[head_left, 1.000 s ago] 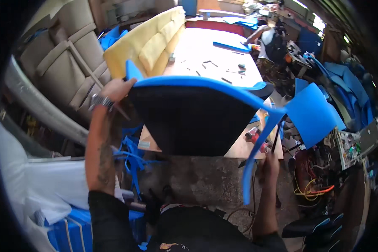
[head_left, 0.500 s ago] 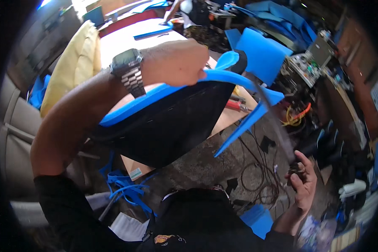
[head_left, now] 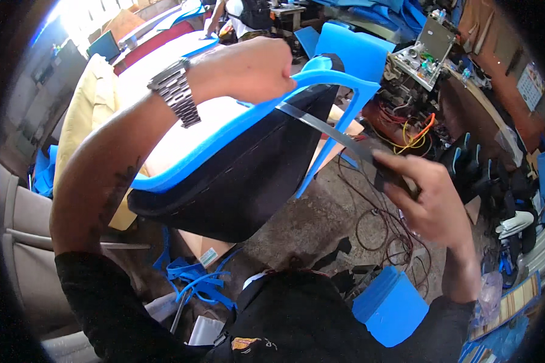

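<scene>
My left hand (head_left: 257,71) is closed on the blue foam (head_left: 209,148) that runs along the edge of a black-covered panel (head_left: 236,181), which looks like a piece of upholstery. In my right hand (head_left: 430,196) is a long knife (head_left: 330,130), its fingers wrapped round the handle. The blade slants up and left across the panel. Its tip touches or lies very near the foam, just below my left fingers. From the foam's right end a cut blue strip (head_left: 339,139) hangs down, partly behind the blade.
Beneath the panel stands a light worktable (head_left: 209,242). Blue foam scraps (head_left: 194,278) and looped cables (head_left: 375,233) lie on the floor. A blue foam block (head_left: 390,305) is close by my right side, and yellow material (head_left: 82,121) stands at the left. Another person (head_left: 242,15) is at the far end.
My right hand has come up and left with the knife, bringing the blade's tip to the foam beside my left hand. My left hand keeps its hold. The view has shifted somewhat.
</scene>
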Action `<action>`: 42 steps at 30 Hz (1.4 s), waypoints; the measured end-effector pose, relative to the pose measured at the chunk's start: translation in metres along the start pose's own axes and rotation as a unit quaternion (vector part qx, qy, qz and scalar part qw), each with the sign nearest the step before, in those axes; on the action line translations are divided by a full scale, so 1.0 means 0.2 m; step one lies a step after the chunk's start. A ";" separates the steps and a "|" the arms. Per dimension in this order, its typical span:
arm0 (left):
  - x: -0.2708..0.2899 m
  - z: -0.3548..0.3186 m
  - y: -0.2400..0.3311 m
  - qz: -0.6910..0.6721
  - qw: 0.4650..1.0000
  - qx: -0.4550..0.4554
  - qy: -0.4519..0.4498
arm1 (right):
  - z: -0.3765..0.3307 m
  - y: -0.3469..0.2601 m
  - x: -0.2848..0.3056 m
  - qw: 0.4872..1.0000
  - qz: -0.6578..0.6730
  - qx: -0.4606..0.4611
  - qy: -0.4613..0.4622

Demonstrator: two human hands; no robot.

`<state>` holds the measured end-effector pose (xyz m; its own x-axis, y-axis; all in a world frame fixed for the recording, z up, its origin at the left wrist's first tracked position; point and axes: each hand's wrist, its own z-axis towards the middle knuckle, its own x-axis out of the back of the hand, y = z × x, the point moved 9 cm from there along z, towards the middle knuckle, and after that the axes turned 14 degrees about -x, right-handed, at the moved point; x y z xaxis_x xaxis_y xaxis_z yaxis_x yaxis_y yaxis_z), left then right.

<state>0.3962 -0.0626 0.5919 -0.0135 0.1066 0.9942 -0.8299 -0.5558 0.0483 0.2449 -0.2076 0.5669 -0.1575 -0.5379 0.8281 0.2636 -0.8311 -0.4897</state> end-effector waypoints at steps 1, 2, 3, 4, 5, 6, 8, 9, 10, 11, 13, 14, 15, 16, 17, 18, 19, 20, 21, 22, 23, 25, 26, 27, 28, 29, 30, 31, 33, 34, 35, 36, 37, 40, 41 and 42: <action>0.00 0.02 0.03 0.007 1.000 -0.006 -0.005 | 0.03 -0.05 -0.02 1.000 -0.016 0.016 0.009; -0.01 0.03 0.04 0.014 1.000 -0.014 -0.010 | 0.08 -0.10 -0.07 1.000 -0.015 0.018 -0.009; -0.03 0.00 0.00 0.005 1.000 -0.002 -0.019 | 0.15 -0.17 -0.17 0.999 0.000 0.030 -0.032; -0.03 0.03 0.03 0.021 0.999 -0.015 -0.026 | 0.18 -0.20 -0.19 0.999 0.000 0.030 -0.045; -0.01 0.06 0.07 0.037 0.998 -0.030 -0.032 | 0.18 -0.21 -0.19 0.999 0.005 0.028 -0.031; -0.02 0.05 0.07 0.049 0.997 -0.040 -0.035 | 0.20 -0.23 -0.23 0.999 0.007 0.029 -0.022; -0.04 0.05 0.04 0.035 0.997 -0.067 -0.011 | 0.13 -0.25 -0.26 0.999 -0.027 0.004 -0.025; -0.03 0.03 0.01 0.033 0.997 -0.075 -0.001 | 0.01 -0.30 -0.23 0.997 -0.063 -0.017 -0.036; -0.03 -0.02 -0.05 0.038 0.997 -0.067 -0.001 | -0.10 -0.33 -0.22 0.995 -0.059 -0.047 -0.062; -0.02 -0.02 -0.04 0.014 0.998 -0.062 -0.004 | -0.21 -0.35 -0.19 0.989 -0.071 -0.094 -0.083; -0.02 0.01 -0.03 -0.018 0.995 -0.095 0.015 | -0.28 -0.42 -0.15 0.986 -0.091 -0.134 -0.045; -0.03 0.02 -0.04 -0.034 0.993 -0.110 0.021 | -0.29 -0.45 -0.16 0.983 -0.098 -0.153 -0.026; -0.02 0.01 -0.02 -0.040 0.994 -0.100 0.009 | -0.24 -0.49 -0.19 0.984 -0.087 -0.156 -0.007; -0.03 0.02 -0.01 -0.076 0.990 -0.116 -0.006 | -0.16 -0.53 -0.21 0.986 -0.093 -0.139 0.016; 0.02 0.04 0.06 -0.012 0.980 -0.198 0.020 | -0.09 -0.55 -0.25 0.987 -0.099 -0.123 0.038; 0.05 0.05 0.13 0.046 0.958 -0.280 0.051 | -0.04 -0.55 -0.27 0.986 -0.112 -0.109 0.058; 0.06 0.04 0.12 0.040 0.951 -0.298 0.067 | 0.01 -0.55 -0.32 0.987 -0.080 -0.135 0.032; 0.07 0.04 0.13 0.033 0.944 -0.316 0.084 | -0.03 -0.60 -0.33 0.982 -0.100 -0.159 0.029; 0.07 0.04 0.13 0.024 0.937 -0.335 0.099 | -0.10 -0.67 -0.33 0.975 -0.121 -0.185 0.025; 0.08 0.00 0.12 -0.003 0.938 -0.336 0.081 | -0.18 -0.75 -0.32 0.969 -0.138 -0.204 0.021; 0.12 -0.04 0.11 -0.033 0.940 -0.334 0.064 | -0.29 -0.81 -0.33 0.957 -0.108 -0.269 -0.006; 0.15 -0.10 0.11 -0.082 0.954 -0.286 0.037 | -0.40 -0.88 -0.35 0.939 -0.107 -0.327 -0.022; 0.15 -0.12 0.08 -0.103 0.954 -0.279 0.044 | -0.42 -0.88 -0.37 0.931 -0.101 -0.349 -0.030; 0.16 -0.12 0.15 -0.132 0.945 -0.295 0.051 | -0.40 -0.92 -0.34 0.926 -0.136 -0.351 -0.012; 0.16 -0.13 0.20 -0.161 0.936 -0.308 0.057 | -0.34 -0.93 -0.34 0.935 -0.142 -0.324 0.011; 0.15 -0.11 0.23 -0.183 0.927 -0.318 0.072 | -0.27 -0.89 -0.36 0.946 -0.142 -0.288 0.035; 0.14 -0.11 0.28 -0.190 0.922 -0.329 0.070 | -0.24 -0.86 -0.38 0.955 -0.146 -0.253 0.059; 0.13 -0.11 0.33 -0.196 0.918 -0.339 0.067 | -0.24 -0.84 -0.39 0.953 -0.141 -0.263 0.062; 0.26 -0.18 0.19 -0.078 0.939 -0.317 0.104 | -0.13 -0.94 -0.44 0.973 -0.099 -0.197 0.073; 0.21 -0.14 0.24 -0.112 0.931 -0.332 0.105 | -0.22 -0.92 -0.43 0.959 -0.116 -0.254 0.055; 0.17 -0.12 0.30 -0.145 0.922 -0.344 0.106 | -0.35 -0.96 -0.40 0.941 -0.131 -0.309 0.036; 0.22 -0.16 0.28 -0.141 0.927 -0.332 0.106 | -0.44 -1.03 -0.39 0.937 -0.125 -0.326 0.027; 0.24 -0.19 0.27 -0.163 0.936 -0.298 0.094 | -0.49 -1.04 -0.38 0.931 -0.123 -0.345 0.012; 0.34 -0.35 0.28 -0.194 0.952 -0.225 0.072 | -0.52 -1.06 -0.38 0.937 -0.107 -0.333 0.000; 0.28 -0.32 0.33 -0.219 0.941 -0.250 0.065 | -0.45 -1.00 -0.40 0.939 -0.115 -0.325 0.010; 0.29 -0.32 0.39 -0.228 0.933 -0.269 0.068 | -0.39 -0.97 -0.39 0.946 -0.123 -0.299 0.030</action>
<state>0.2946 -0.0464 0.6476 0.3692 0.3556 0.8586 -0.9261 0.0630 0.3721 0.1317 -0.0149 0.5752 -0.2021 -0.3103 0.9289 -0.3713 -0.8534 -0.3659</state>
